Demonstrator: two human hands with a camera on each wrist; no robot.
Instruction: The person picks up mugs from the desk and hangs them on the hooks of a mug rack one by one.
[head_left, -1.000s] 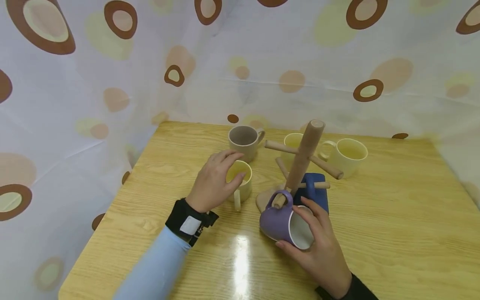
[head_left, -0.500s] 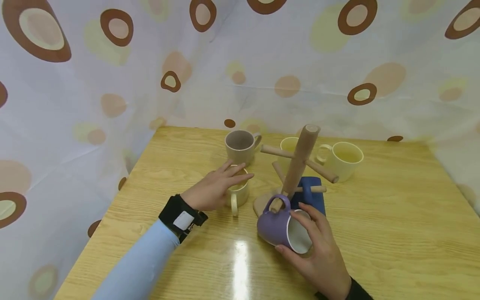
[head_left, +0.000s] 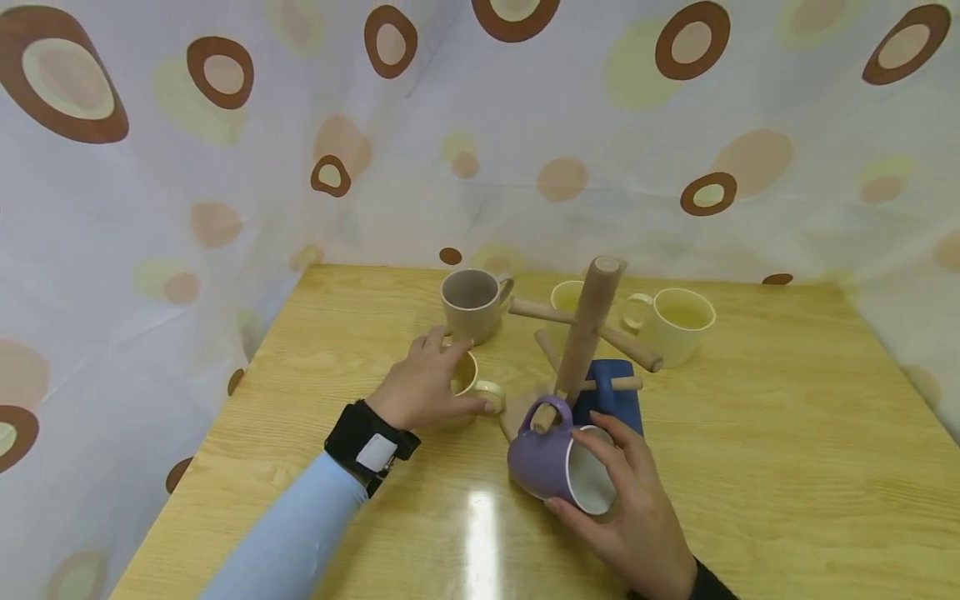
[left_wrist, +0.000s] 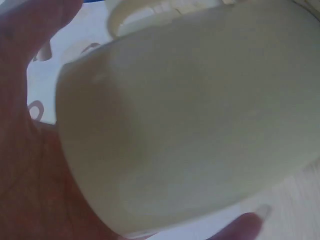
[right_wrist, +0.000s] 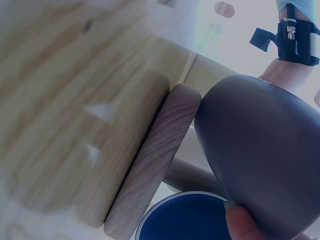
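My right hand (head_left: 637,508) holds a purple mug (head_left: 538,462) by its white-lined rim, thumb below and fingers above. The mug lies sideways, its handle looped round a front peg of a wooden mug tree (head_left: 588,333). In the right wrist view the mug's dark outside (right_wrist: 265,145) is beside the tree's base (right_wrist: 155,160). My left hand (head_left: 420,383) grips a pale yellow mug (head_left: 465,375) on the table, thumb at its handle. That mug's side (left_wrist: 190,115) fills the left wrist view. A blue mug (head_left: 622,404) hangs on another peg, behind my right fingers.
Behind the left hand stands a grey mug (head_left: 472,315). One yellow mug (head_left: 566,293) is partly hidden behind the tree, and another yellow mug (head_left: 678,337) stands to its right. A patterned curtain (head_left: 480,133) borders the wooden table (head_left: 787,467).
My left hand has come down onto the yellow mug and gripped it. That mug's handle has swung from facing me to the right. The right hand stays on the purple mug.
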